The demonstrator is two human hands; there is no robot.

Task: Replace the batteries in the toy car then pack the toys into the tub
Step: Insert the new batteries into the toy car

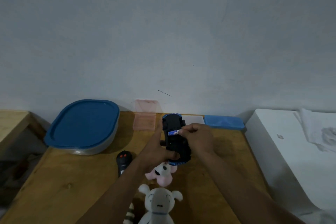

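Your left hand (160,152) grips the toy car (175,138), which is turned belly up above the wooden table (72,183), its black underside facing you and its blue body showing only at the far and near ends. The fingers of that hand wrap the car's left side, with the thumb pressed across the near part of the underside. Your right hand (197,137) pinches 1 battery (173,133) with a blue and white label between thumb and fingertips; the battery lies crosswise on the car's underside, touching it, though you cannot tell whether it is seated in the compartment.

The tub (82,127) sits at the far left of the table against the wall, its blue lid on. Just right of it an open pink case (145,118) stands with its lid leaning on the wall. Beyond the car lie a white tray (195,119) and, beside that, a blue box (223,122).

A black remote control (123,162) with 2 red buttons lies near your left forearm. A pink and white plush (163,173) rests just below the car, partly hidden by your left wrist, and a grey plush (158,205) sits at the near edge between your forearms
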